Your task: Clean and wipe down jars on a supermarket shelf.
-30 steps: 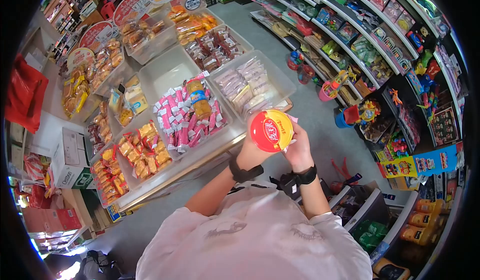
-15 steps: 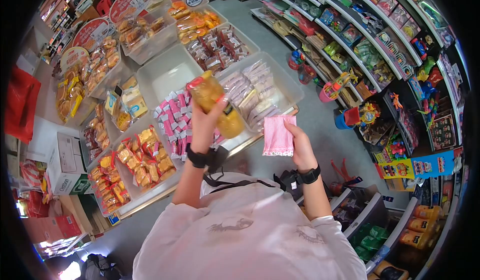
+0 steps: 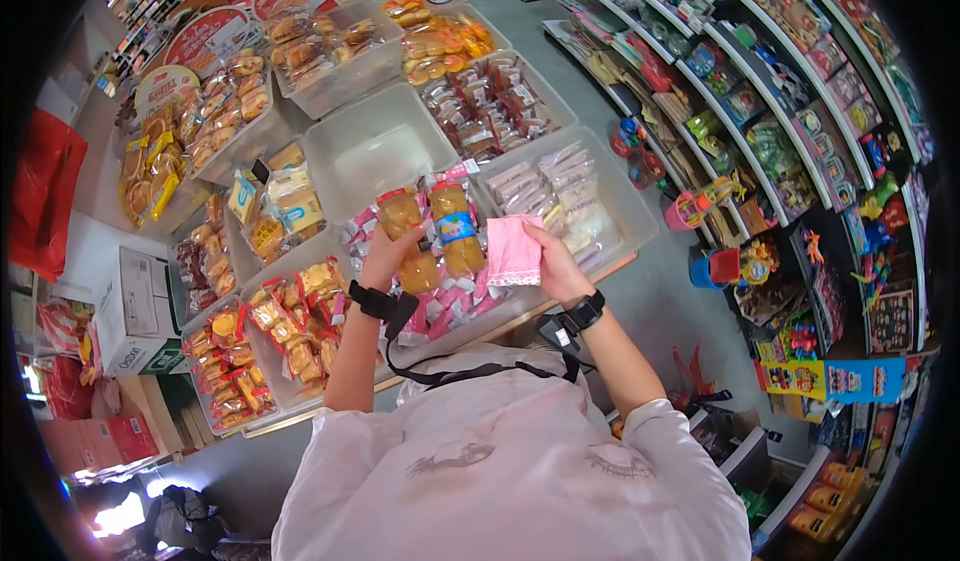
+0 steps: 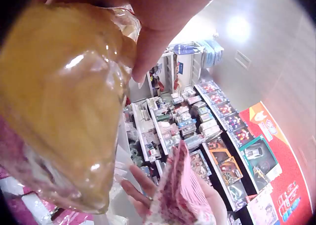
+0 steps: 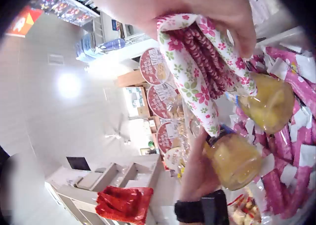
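Note:
My left hand [image 3: 383, 251] grips a jar of yellow preserve [image 3: 408, 233] wrapped in clear film, just above a clear bin of pink wrapped sweets [image 3: 440, 311]. A second such jar [image 3: 456, 225] with a blue label lies on the sweets right beside it. My right hand [image 3: 556, 261] holds a folded pink striped cloth [image 3: 513, 251] next to the jars. In the left wrist view the held jar [image 4: 59, 111] fills the frame, with the cloth [image 4: 173, 195] behind it. In the right wrist view the floral-edged cloth [image 5: 197, 67] hangs over both jars [image 5: 234, 158].
Clear bins of packaged pastries [image 3: 290, 321] and snacks cover the display table; one bin [image 3: 375, 146] has nothing in it. Toy shelves [image 3: 760, 111] line the aisle on the right. A cardboard box [image 3: 135, 311] and red bags [image 3: 45, 191] stand at the left.
My left hand brought the jar down from chest height to the pink sweets bin beside the second jar. My right hand carried the pink cloth left, close to the jars.

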`<action>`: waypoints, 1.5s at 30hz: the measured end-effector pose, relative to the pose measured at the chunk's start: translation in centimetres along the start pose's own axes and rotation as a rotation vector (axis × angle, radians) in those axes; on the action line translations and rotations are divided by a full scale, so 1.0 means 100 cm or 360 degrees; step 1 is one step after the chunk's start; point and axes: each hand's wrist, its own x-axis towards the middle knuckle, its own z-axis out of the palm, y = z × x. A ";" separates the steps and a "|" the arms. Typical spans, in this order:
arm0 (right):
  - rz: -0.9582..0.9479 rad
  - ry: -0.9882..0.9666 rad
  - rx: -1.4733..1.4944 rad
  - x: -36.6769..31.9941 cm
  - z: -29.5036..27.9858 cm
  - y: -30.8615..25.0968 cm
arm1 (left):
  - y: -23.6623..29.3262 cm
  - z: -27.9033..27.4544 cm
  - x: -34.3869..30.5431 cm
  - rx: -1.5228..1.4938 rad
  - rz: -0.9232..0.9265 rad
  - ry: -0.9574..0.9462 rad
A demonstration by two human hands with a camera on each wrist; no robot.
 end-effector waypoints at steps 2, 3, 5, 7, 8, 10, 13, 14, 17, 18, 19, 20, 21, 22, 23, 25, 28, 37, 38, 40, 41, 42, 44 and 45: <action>0.0052 -0.0028 -0.0074 0.024 0.005 0.006 | -0.004 -0.002 0.006 0.0006 -0.0044 -0.0017; 0.0090 -0.0010 -0.0122 0.032 0.009 0.007 | -0.005 -0.003 0.006 0.0010 -0.0072 -0.0024; 0.0170 0.0024 -0.0215 0.046 0.016 0.011 | -0.002 0.003 0.005 -0.0112 -0.0088 -0.0019; 0.0209 0.0006 -0.0187 0.058 0.018 0.017 | 0.011 0.008 0.004 -0.0197 -0.0123 -0.0074; 0.0217 0.0000 -0.0189 0.066 0.013 0.021 | 0.025 0.013 0.000 -0.0253 -0.0114 -0.0116; 0.0246 -0.0015 -0.0191 0.079 0.001 0.029 | 0.014 0.015 0.008 -0.0323 -0.0051 -0.0157; 0.0386 -0.0004 -0.0253 0.084 0.002 0.022 | -0.001 0.017 0.017 -0.0391 -0.0008 -0.0150; 0.0417 -0.0054 -0.0316 0.086 0.000 0.021 | -0.002 0.017 0.018 -0.0403 -0.0001 -0.0139; 0.0488 -0.0175 -0.0483 0.091 -0.002 0.017 | 0.001 0.016 0.018 -0.0396 -0.0091 -0.0151; 0.0510 -0.0189 -0.0528 0.093 0.000 0.017 | -0.003 0.016 0.020 -0.0405 -0.0101 -0.0154; 0.0535 -0.0206 -0.0573 0.094 0.002 0.018 | -0.010 0.014 0.022 -0.0413 -0.0110 -0.0154; 0.0539 -0.0217 -0.0581 0.094 0.006 0.017 | -0.014 0.014 0.022 -0.0420 -0.0119 -0.0152; 0.0543 -0.0230 -0.0588 0.093 0.010 0.015 | -0.016 0.014 0.022 -0.0429 -0.0138 -0.0121; 0.0547 -0.0244 -0.0594 0.093 0.014 0.015 | -0.018 0.015 0.021 -0.0436 -0.0156 -0.0090; 0.0540 -0.0216 -0.0553 0.092 0.015 0.017 | -0.016 0.017 0.020 -0.0444 -0.0173 -0.0059; 0.0518 -0.0161 -0.0475 0.090 0.016 0.019 | -0.009 0.019 0.017 -0.0526 -0.0203 -0.0102; 0.0506 -0.0117 -0.0464 0.089 0.017 0.016 | 0.007 0.023 0.014 -0.0576 -0.0232 -0.0101; 0.0382 -0.0167 -0.0462 0.121 0.038 -0.022 | 0.024 0.023 0.043 -0.0644 -0.0283 -0.0151; 0.0408 -0.0211 -0.0436 0.136 0.030 -0.021 | 0.016 0.023 0.053 -0.0642 -0.0264 -0.0150; 0.0433 -0.0163 -0.0468 0.151 0.030 -0.028 | 0.009 0.023 0.067 -0.0554 -0.0256 -0.0121; 0.0447 -0.0138 -0.0485 0.157 0.029 -0.029 | 0.006 0.023 0.072 -0.0503 -0.0240 -0.0137; 0.0469 -0.0102 -0.0480 0.162 0.025 -0.028 | 0.002 0.023 0.077 -0.0453 -0.0226 -0.0153; 0.0452 -0.0150 -0.0483 0.170 0.016 -0.025 | 0.005 0.024 0.078 -0.0382 -0.0269 -0.0127; 0.0445 -0.0173 -0.0484 0.171 0.014 -0.026 | 0.018 0.025 0.074 -0.0360 -0.0326 -0.0085</action>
